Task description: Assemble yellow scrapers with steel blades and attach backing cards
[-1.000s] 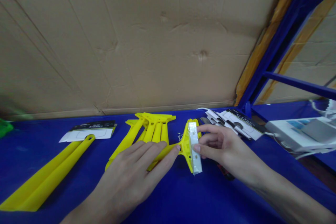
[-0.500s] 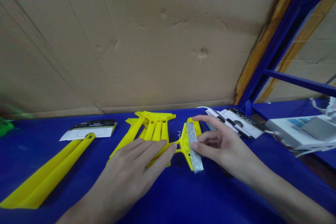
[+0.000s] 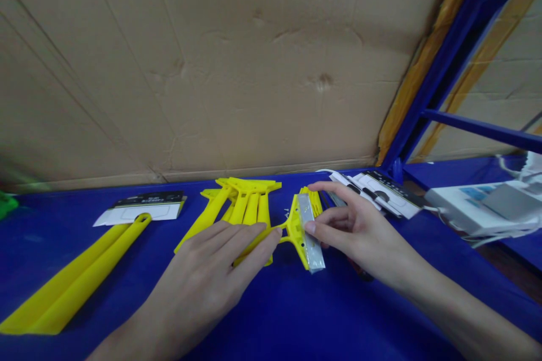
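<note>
My left hand [image 3: 207,279] is closed around the handle of a yellow scraper [image 3: 296,235], which lies across its fingers with its wide head pointing right. My right hand [image 3: 359,228] pinches a flat silver-grey strip [image 3: 314,251], apparently a blade in a clear wrapper, between thumb and fingers. The strip rests along the front edge of the scraper head. Behind my left hand, several more yellow scrapers [image 3: 249,208] lie in a pile. A further yellow piece [image 3: 312,201] is partly hidden behind the strip and my right fingers.
Two long yellow handles [image 3: 80,279] lie at left beside a black-and-white printed card [image 3: 144,208]. More printed cards [image 3: 387,194] lie beyond my right hand. A white device [image 3: 478,208] with cables stands at far right, past a blue metal frame [image 3: 440,79]. Cardboard [image 3: 254,67] walls the table's back.
The view has shifted slightly. Both hands keep the same hold, and the strip stays against the scraper head with hardly any movement.
</note>
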`<state>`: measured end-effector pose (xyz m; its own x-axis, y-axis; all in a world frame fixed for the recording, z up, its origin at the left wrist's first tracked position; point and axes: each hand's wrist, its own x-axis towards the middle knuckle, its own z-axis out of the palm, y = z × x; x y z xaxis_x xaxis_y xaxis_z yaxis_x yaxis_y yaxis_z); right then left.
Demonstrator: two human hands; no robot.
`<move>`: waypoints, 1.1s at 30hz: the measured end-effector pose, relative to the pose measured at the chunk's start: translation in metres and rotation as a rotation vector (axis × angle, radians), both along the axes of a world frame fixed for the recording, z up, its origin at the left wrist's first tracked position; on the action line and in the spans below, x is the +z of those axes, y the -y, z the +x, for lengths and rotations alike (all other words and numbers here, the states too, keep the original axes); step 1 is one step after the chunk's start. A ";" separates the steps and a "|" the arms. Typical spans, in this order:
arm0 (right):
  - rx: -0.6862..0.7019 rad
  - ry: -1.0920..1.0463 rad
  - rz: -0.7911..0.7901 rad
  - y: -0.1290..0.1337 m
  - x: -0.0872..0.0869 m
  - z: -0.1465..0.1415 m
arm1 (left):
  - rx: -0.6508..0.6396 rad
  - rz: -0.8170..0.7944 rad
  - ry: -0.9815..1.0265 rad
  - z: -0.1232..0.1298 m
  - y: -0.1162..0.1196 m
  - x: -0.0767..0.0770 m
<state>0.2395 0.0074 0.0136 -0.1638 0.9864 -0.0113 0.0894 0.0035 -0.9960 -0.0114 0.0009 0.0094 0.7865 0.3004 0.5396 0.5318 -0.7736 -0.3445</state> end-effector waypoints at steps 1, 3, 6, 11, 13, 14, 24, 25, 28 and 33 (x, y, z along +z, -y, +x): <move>-0.001 0.002 0.003 0.000 0.000 0.000 | -0.001 0.001 0.005 0.000 0.000 -0.001; -0.013 -0.005 0.020 -0.002 -0.001 -0.001 | -0.002 0.006 0.009 -0.002 -0.001 -0.002; -0.075 -0.010 0.068 -0.005 -0.002 0.001 | -0.007 0.012 0.013 -0.004 -0.001 -0.002; -0.148 0.131 0.130 -0.013 0.000 0.014 | -0.004 0.036 0.016 -0.006 -0.003 0.000; -0.161 0.196 0.156 -0.017 -0.001 0.021 | -0.009 0.045 0.011 -0.006 -0.004 0.001; -0.167 0.227 0.172 -0.019 -0.002 0.023 | -0.008 0.045 0.005 -0.005 -0.004 0.001; -0.180 0.397 0.209 -0.025 -0.006 0.029 | 0.012 0.061 -0.012 -0.006 -0.005 0.003; -0.176 0.414 0.219 -0.026 -0.006 0.030 | 0.012 0.063 -0.015 -0.006 -0.005 0.004; -0.162 0.473 0.260 -0.027 -0.008 0.030 | 0.009 0.065 -0.017 -0.007 -0.006 0.005; -0.130 0.571 0.305 -0.025 -0.012 0.031 | 0.008 0.066 -0.022 -0.007 -0.006 0.006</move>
